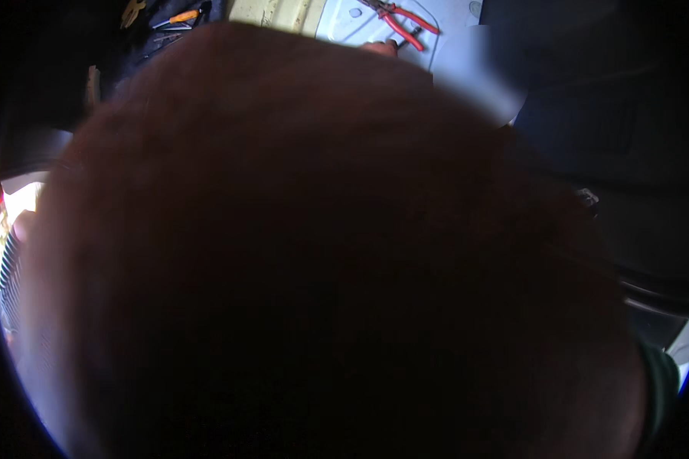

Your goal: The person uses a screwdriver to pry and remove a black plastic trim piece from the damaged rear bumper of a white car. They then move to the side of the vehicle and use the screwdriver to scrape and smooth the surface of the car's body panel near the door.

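A large, dark brown, blurred shape (298, 191) fills most of the head view, close to the lens. It looks like skin, but which part of an arm or hand it is cannot be made out. Beyond its upper edge, a few fingers (381, 48) show beside a small dark rod-like piece. Whose hand they belong to, and whether they grip anything, stays hidden. Just above them, pliers with red handles (400, 30) lie spread on a pale metal surface (463, 65). A dark green edge (661, 382), perhaps a sleeve, shows at the lower right.
At the upper left, an orange-handled tool (184, 16) and a yellowish tool (132, 13) rest on dark material. A cream ribbed panel (272, 11) runs along the top. On the right stands a large dark panel (612, 99); bright light enters at the left rim.
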`<move>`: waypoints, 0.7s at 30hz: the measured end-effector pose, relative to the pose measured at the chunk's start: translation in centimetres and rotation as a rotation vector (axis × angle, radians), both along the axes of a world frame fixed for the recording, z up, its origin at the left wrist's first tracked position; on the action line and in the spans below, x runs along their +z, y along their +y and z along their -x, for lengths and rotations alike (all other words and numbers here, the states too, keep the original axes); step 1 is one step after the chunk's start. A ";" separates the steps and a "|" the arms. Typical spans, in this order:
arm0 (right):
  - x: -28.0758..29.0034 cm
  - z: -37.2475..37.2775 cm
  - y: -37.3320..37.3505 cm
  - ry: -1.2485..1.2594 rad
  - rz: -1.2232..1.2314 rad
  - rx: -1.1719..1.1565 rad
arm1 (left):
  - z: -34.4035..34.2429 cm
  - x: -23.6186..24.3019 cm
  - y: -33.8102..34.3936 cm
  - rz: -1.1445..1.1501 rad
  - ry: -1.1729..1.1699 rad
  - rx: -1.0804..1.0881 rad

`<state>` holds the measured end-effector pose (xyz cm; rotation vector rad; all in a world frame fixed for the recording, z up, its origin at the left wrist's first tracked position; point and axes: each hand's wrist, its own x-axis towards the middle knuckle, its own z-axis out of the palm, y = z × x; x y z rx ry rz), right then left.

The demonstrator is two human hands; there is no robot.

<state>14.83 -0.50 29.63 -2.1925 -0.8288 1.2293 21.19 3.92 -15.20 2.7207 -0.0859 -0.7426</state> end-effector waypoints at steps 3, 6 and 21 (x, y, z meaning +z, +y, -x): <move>0.4 0.3 0.1 -0.034 0.002 0.088 | -0.9 -4.0 2.2 -0.038 -0.058 0.065; 0.5 0.7 -0.7 -0.057 0.040 0.094 | -0.6 -1.4 2.9 -0.052 0.016 0.005; 7.4 3.6 -1.1 -0.215 0.290 0.195 | 7.8 0.5 7.7 -0.212 0.257 -0.189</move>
